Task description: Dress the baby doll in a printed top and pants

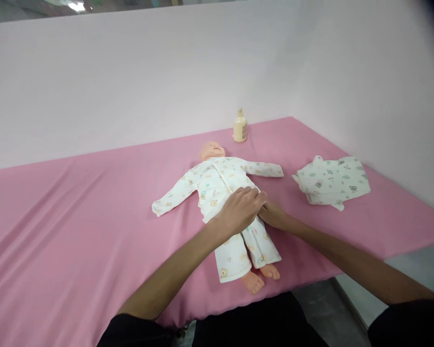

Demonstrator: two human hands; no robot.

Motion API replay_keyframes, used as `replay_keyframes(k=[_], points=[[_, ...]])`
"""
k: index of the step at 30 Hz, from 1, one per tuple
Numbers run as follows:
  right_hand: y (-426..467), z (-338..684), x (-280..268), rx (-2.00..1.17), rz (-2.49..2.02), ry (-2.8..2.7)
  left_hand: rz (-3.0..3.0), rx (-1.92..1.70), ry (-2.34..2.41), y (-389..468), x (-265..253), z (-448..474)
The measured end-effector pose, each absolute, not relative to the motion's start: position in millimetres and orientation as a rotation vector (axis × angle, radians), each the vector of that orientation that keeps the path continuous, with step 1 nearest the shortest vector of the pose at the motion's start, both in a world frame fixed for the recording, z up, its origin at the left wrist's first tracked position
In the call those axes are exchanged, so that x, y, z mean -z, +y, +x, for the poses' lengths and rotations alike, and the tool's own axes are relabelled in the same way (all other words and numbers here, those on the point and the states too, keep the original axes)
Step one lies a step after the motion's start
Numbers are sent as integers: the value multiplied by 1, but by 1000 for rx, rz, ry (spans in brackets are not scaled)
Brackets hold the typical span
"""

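Note:
A baby doll [212, 150] lies on its back, dressed in a white long-sleeved top [210, 185] and matching trousers [233, 260] with small bear prints. My left hand [241, 206] rests across the doll's waist, its fingers bent and pressed together over the clothes. Right beside it, at the doll's hip, my right hand [272, 214] is closed. The left fingers cover its fingertips, so what it pinches is hidden. Bare doll feet [253, 282] stick out of the trouser legs near the table's front edge. Both sleeves are spread outward.
A pink sheet [75, 231] covers the table, with wrinkles at the left. A cream pump bottle [240, 127] stands behind the doll's head. To the right lies a folded white garment [334, 180] with green prints. White walls [148, 77] border the back and right.

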State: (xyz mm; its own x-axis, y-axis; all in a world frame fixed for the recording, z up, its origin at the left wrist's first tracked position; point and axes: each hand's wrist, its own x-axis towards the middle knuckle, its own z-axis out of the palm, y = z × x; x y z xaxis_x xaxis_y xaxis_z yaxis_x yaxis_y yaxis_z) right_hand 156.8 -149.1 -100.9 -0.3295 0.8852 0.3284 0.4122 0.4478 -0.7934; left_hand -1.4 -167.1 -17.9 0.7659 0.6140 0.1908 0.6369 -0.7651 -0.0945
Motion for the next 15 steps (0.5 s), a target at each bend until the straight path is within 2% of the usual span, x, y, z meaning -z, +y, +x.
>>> replay_keyframes(k=[8, 11, 15], points=[[-226, 204, 67, -776, -1184, -2269, -2848, 221, -1369, -244, -25, -61], [-251, 225, 69, -873, -1173, -2432, -2960, 215, -1518, -283, -9, -85], [-273, 226, 85, -852, -1184, -2436, -2863, 417, -1777, -323, 36, -95]])
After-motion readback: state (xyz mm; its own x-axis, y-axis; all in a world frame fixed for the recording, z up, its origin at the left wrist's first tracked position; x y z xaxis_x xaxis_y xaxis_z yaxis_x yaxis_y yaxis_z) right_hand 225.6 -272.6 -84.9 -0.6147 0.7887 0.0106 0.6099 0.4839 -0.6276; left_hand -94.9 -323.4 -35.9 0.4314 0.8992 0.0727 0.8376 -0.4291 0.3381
